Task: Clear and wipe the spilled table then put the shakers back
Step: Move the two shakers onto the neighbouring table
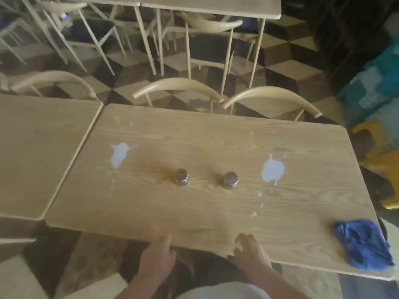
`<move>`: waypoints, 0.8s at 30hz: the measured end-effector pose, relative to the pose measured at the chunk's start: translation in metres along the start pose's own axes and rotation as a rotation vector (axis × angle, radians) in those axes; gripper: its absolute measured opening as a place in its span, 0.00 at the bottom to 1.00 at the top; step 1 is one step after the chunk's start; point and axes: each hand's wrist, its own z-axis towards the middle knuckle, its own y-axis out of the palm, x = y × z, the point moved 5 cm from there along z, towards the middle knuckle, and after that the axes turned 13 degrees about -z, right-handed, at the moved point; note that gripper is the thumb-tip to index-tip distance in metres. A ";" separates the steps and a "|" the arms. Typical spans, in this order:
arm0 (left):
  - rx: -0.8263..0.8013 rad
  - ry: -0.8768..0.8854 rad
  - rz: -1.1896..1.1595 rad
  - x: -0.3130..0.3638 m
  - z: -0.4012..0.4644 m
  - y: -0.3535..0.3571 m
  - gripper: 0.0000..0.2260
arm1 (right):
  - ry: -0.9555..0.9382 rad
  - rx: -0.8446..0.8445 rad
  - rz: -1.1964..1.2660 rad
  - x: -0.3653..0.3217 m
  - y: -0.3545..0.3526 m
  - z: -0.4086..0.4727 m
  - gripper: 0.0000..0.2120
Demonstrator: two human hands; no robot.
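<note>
Two small glass shakers with metal lids stand upright in the middle of the wooden table (194,216): the left shaker (181,177) and the right shaker (230,179). A white spill (119,154) lies at the far left of the tabletop. Another white spill (272,170) sits to the right of the shakers, with small drops trailing toward me. A crumpled blue cloth (363,243) lies on the near right corner. My left hand (158,253) and my right hand (250,250) rest at the near edge, fingers loose, holding nothing.
A second wooden table (32,152) butts against the left side. Two curved-back chairs (177,87) (269,97) are tucked in at the far edge, with more chairs and tables behind. The floor is patterned tile. Colourful cushions (375,87) are at the right.
</note>
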 end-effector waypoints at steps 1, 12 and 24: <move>0.055 -0.019 -0.027 0.007 0.012 -0.011 0.21 | 0.017 0.080 0.064 -0.004 -0.013 0.008 0.12; 0.390 0.178 -0.085 0.098 0.109 -0.099 0.37 | 0.010 0.518 0.260 -0.053 -0.109 0.103 0.33; 0.216 0.133 -0.062 0.107 0.145 -0.090 0.22 | -0.019 0.363 0.288 -0.045 -0.112 0.145 0.20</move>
